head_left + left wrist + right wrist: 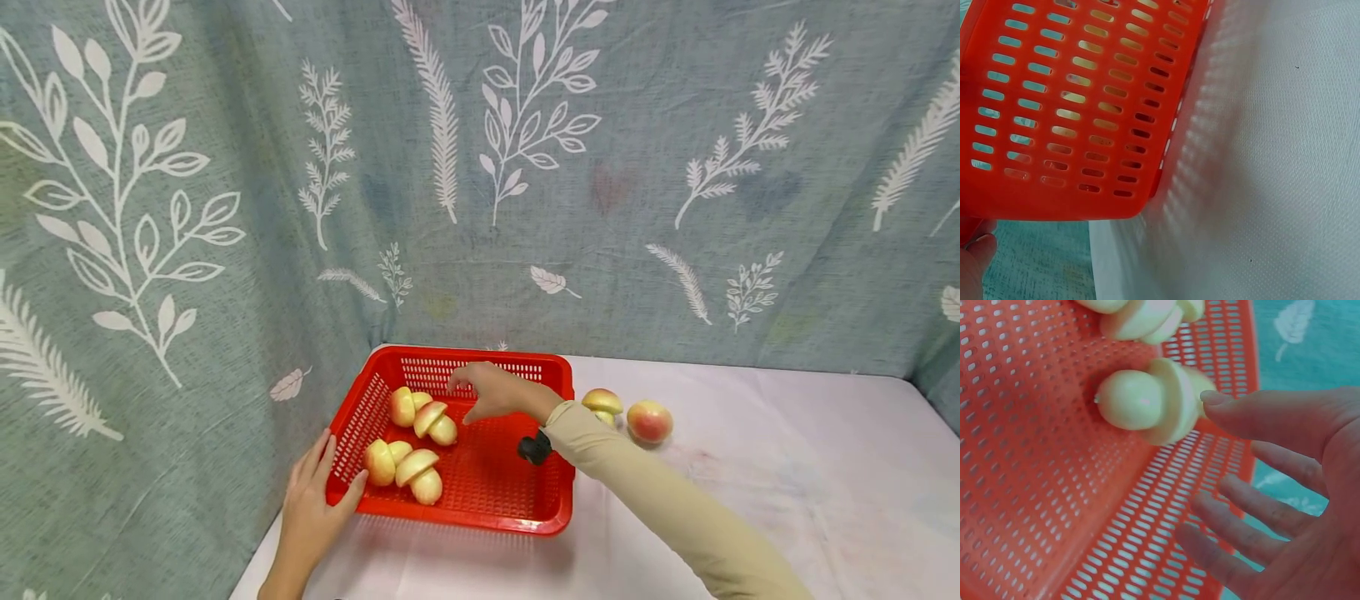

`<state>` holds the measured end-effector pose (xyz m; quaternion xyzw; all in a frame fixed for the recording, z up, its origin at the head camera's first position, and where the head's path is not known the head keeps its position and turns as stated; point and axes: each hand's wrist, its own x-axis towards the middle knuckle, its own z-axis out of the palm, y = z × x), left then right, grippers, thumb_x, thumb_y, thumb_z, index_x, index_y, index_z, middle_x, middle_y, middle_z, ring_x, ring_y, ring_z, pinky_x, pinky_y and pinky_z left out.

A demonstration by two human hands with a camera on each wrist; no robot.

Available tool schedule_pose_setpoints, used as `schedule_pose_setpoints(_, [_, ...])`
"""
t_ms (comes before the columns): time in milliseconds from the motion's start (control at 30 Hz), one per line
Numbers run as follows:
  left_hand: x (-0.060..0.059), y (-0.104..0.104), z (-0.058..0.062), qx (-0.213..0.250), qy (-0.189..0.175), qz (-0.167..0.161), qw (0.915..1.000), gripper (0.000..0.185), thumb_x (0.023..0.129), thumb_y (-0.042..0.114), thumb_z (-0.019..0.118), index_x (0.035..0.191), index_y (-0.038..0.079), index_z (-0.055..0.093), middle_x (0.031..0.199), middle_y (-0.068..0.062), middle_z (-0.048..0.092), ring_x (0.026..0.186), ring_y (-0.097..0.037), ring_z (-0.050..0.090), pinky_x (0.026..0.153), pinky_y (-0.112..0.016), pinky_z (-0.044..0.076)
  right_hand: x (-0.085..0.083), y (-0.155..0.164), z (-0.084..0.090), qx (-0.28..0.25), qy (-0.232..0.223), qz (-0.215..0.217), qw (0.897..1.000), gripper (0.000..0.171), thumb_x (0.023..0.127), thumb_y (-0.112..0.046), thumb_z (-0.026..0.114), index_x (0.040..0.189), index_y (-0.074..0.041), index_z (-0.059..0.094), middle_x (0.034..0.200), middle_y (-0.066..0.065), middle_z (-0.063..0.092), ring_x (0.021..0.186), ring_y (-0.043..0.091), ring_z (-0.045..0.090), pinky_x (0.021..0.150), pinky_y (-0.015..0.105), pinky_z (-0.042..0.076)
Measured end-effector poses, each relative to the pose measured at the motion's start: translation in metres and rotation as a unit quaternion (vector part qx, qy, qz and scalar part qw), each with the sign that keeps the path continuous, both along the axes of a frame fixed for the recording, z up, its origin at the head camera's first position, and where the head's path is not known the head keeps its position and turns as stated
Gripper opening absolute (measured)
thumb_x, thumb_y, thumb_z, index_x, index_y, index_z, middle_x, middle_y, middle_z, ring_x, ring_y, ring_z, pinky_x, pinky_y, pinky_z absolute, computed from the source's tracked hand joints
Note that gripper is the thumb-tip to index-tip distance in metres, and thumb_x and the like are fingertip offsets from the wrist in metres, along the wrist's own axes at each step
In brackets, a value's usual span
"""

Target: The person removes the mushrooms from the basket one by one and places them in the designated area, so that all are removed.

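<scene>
Several yellow-and-red, mushroom-shaped pieces (426, 486) with rounded caps and bulbous stems lie on their sides in the left half of a red plastic basket (480, 518). Over the basket's middle hovers my right hand (495, 392), thumb and fingers spread apart and holding nothing. In the right wrist view its thumb tip appears beside one mushroom-shaped piece (1132, 400); contact cannot be told. My left hand (311, 492) rests at the basket's front left corner, fingers lying along the left rim and thumb on the front rim. Only a small part of it shows in the left wrist view.
Two more pieces, one mushroom-shaped (602, 400) and one round (649, 422), sit on the white tablecloth (787, 467) right of the basket. A green leaf-patterned curtain (465, 275) hangs behind and to the left. A black device (535, 448) is at my right wrist.
</scene>
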<state>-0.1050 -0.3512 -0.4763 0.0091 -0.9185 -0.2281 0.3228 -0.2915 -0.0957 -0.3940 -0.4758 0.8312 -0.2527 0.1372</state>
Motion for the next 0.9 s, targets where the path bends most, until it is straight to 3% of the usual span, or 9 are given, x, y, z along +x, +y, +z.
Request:
schedule_pose_setpoints(300, [0.0,-0.001,0.002,-0.003,0.002,0.001,1.0,0.072,0.076,0.024,0.076,0.133,-0.008,0.048,0.141,-0.02,0.043,0.122,-0.04,0.039,0.091,-0.063,0.034,0.004,-0.03,-0.019,0.025,0.039,0.031,0.998,0.051,0.075,-0.012,0.077,0.121,-0.005,0.058,0.117,0.009,0.059,0.108,0.025,0.054,0.087,0.026,0.043])
schedule_pose_setpoints(567, [-0.001,0.002,0.001,-0.003,-0.006,0.002,1.0,0.071,0.077,0.025,0.075,0.134,-0.008,0.047,0.141,-0.02,0.043,0.124,-0.039,0.038,0.092,-0.064,0.034,0.01,-0.043,-0.034,0.062,0.067,0.01,0.996,0.055,0.07,-0.014,0.081,0.12,-0.017,0.058,0.113,0.005,0.05,0.086,0.014,0.052,0.071,0.023,0.045])
schedule_pose_setpoints(767, [-0.001,0.002,0.001,-0.002,-0.006,0.003,1.0,0.071,0.077,0.025,0.075,0.134,-0.007,0.048,0.141,-0.019,0.043,0.124,-0.039,0.038,0.092,-0.064,0.033,0.013,-0.053,-0.047,0.051,0.086,0.0,0.995,0.07,0.065,-0.014,0.087,0.124,-0.017,0.05,0.116,0.009,0.045,0.079,0.014,0.053,0.063,0.022,0.045])
schedule_pose_setpoints(900, [0.0,0.001,0.001,-0.001,-0.004,0.006,1.0,0.071,0.076,0.024,0.075,0.133,-0.008,0.048,0.141,-0.02,0.043,0.123,-0.039,0.038,0.093,-0.063,0.034,0.015,-0.059,-0.053,0.04,0.072,-0.009,0.997,0.068,0.066,-0.003,0.082,0.121,-0.016,0.045,0.111,0.008,0.043,0.07,0.015,0.05,0.054,0.021,0.042])
